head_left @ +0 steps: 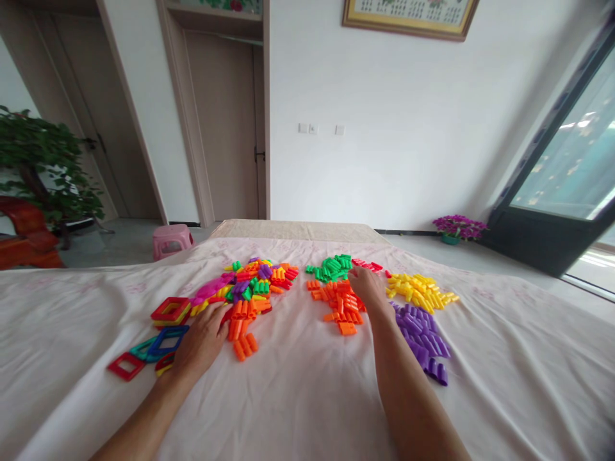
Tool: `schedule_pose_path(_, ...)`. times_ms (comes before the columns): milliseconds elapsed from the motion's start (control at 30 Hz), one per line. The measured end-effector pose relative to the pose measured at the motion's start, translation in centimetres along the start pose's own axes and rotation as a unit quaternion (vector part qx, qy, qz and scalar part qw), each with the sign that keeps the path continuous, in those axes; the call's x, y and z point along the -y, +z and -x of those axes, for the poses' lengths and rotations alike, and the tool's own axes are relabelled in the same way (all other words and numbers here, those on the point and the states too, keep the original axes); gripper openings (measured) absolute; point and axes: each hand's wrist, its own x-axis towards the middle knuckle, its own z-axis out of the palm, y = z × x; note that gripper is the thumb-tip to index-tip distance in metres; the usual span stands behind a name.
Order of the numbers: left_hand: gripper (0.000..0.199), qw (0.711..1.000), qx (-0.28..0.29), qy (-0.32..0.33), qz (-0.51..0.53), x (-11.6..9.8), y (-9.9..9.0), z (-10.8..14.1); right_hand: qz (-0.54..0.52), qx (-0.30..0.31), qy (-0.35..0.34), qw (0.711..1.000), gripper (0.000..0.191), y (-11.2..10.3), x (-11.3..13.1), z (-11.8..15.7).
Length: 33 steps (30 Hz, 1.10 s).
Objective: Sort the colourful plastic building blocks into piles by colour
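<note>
My left hand (204,336) rests at the near left side of a mixed heap of plastic toy blocks (247,289). Its thumb and fingers close around a red toy block (227,314), partly hidden by them. Further right, my right hand (368,286) is closed among sorted blocks; whatever its fingers hold is hidden. Green blocks (331,267) lie just beyond it to the left, orange blocks (342,301) on its near left. Red blocks (368,264) sit behind the hand. Yellow blocks (418,291) and purple blocks (423,336) are to its right.
Flat frame-shaped tiles (168,339) in red, blue and teal lie beside my left wrist. Magenta pieces (211,289) border the mixed heap. A creased pale cloth (298,390) covers the table. Beyond it stand a pink stool (173,241) and a potted purple plant (459,227).
</note>
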Motion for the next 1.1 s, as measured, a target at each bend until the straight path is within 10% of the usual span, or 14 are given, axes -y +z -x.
schedule_pose_path(433, 0.038, 1.000, -0.003, -0.001, -0.003, -0.4, -0.3, -0.1, -0.084, 0.098, -0.358, 0.925, 0.039, 7.6, 9.8, 6.6)
schedule_pose_path(1100, 0.037, 1.000, -0.010, -0.002, -0.005, -0.3, 0.0, 0.0, -0.114, 0.055, -0.314, 0.941, 0.016, 9.5, 10.0, 7.0)
